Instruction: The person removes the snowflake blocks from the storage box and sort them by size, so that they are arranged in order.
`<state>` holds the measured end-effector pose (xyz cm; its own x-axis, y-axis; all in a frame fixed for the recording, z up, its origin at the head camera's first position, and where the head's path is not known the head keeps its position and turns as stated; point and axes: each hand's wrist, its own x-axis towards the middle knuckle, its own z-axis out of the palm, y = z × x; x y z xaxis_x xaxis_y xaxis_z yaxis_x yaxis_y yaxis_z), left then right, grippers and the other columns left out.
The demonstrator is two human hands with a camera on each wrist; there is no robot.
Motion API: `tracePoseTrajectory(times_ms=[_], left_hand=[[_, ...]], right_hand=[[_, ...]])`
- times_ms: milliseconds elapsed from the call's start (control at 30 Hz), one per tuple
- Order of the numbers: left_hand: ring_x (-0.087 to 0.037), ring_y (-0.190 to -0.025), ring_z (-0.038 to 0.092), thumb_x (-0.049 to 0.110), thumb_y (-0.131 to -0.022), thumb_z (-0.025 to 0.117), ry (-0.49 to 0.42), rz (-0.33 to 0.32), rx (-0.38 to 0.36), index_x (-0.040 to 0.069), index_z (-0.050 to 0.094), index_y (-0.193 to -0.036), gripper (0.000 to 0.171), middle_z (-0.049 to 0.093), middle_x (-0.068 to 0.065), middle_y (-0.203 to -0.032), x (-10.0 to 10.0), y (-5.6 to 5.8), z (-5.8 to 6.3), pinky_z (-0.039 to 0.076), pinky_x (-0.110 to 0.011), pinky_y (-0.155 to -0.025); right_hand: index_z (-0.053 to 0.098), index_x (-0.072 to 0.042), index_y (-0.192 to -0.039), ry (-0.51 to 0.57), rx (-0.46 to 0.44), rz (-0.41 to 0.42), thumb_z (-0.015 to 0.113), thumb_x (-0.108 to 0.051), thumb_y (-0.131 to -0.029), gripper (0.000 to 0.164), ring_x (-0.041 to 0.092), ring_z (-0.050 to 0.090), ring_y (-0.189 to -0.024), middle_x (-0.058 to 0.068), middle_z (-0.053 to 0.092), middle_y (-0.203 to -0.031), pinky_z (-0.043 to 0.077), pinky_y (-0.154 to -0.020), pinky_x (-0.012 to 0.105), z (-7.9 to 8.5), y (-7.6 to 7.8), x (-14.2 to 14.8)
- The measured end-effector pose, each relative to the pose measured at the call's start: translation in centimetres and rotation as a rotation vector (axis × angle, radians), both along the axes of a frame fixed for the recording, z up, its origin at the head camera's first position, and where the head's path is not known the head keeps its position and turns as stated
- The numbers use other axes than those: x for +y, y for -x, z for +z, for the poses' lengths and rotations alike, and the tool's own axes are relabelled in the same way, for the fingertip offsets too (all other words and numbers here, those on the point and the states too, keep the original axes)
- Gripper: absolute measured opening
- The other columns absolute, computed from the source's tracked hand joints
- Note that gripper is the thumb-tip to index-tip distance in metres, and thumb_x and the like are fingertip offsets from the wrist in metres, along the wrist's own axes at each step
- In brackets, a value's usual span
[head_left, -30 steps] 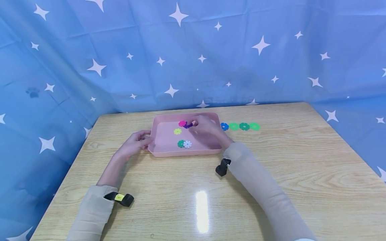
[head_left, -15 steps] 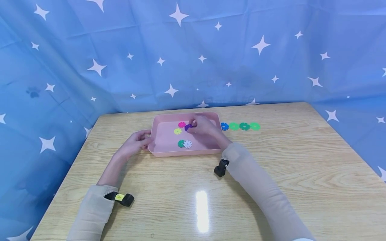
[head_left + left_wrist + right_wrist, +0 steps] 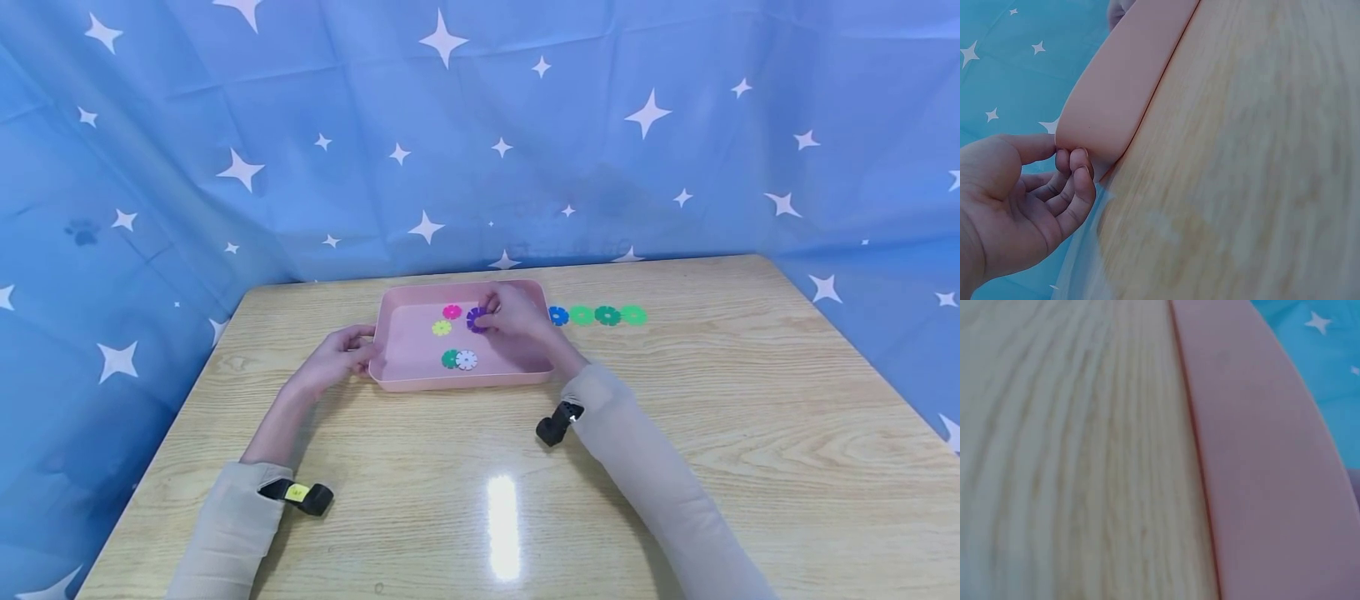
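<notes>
In the head view a pink tray lies on the wooden table. My left hand grips the tray at its left end; in the left wrist view the thumb lies at the rim and the fingers are curled against the outer wall. Over the tray, my right hand pinches a purple snowflake disc, partly covered by the fingers. Also in the tray are a pink disc, a yellow disc, and a green disc overlapped by a white disc.
Right of the tray, a row of discs lies on the table: a blue disc beside the tray, then a light green disc, a dark green disc and another light green disc. A blue starred curtain hangs behind.
My right hand has drawn the purple disc rightward, away from the pink disc, and turned it so its face shows more. The left hand stays at the tray's left end.
</notes>
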<state>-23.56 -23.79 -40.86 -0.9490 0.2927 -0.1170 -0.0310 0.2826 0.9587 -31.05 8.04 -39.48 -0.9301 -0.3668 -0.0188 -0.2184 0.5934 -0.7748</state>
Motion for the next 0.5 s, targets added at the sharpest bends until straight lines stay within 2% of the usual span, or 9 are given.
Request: tracePoseTrajectory(times_ms=[100, 333, 500], left_hand=[[-0.012, -0.073, 0.058, 0.005, -0.103, 0.055, 0.000, -0.005, 0.003, -0.013, 0.034, -0.148, 0.053, 0.056, -0.014, -0.095, 0.0, 0.0, 0.0, 0.054, -0.026, -0.069], [-0.011, -0.072, 0.057, 0.005, -0.103, 0.056, -0.004, -0.004, 0.009, -0.013, 0.035, -0.148, 0.053, 0.057, -0.014, -0.094, 0.0, 0.1, -0.2, 0.054, -0.026, -0.068], [-0.012, -0.072, 0.057, 0.006, -0.103, 0.055, 0.014, 0.000, 0.006, -0.012, 0.035, -0.148, 0.053, 0.057, -0.015, -0.094, 0.0, 0.1, -0.2, 0.054, -0.027, -0.068]], right_hand=[[0.061, -0.001, -0.106, 0.034, 0.025, -0.013, 0.072, -0.006, -0.094, 0.018, 0.024, 0.062, -0.086, 0.012, 0.062, -0.097, 0.056, -0.070, 0.028, 0.2, 0.0, 0.6], [0.057, -0.002, -0.116, 0.118, 0.036, -0.056, 0.069, -0.009, -0.097, 0.024, 0.024, 0.064, -0.084, 0.014, 0.061, -0.103, 0.057, -0.073, 0.031, 1.0, -0.3, 2.5], [0.055, 0.000, -0.118, 0.146, 0.042, -0.091, 0.068, -0.008, -0.097, 0.026, 0.025, 0.065, -0.083, 0.017, 0.062, -0.104, 0.059, -0.075, 0.037, 1.3, -0.5, 4.1]])
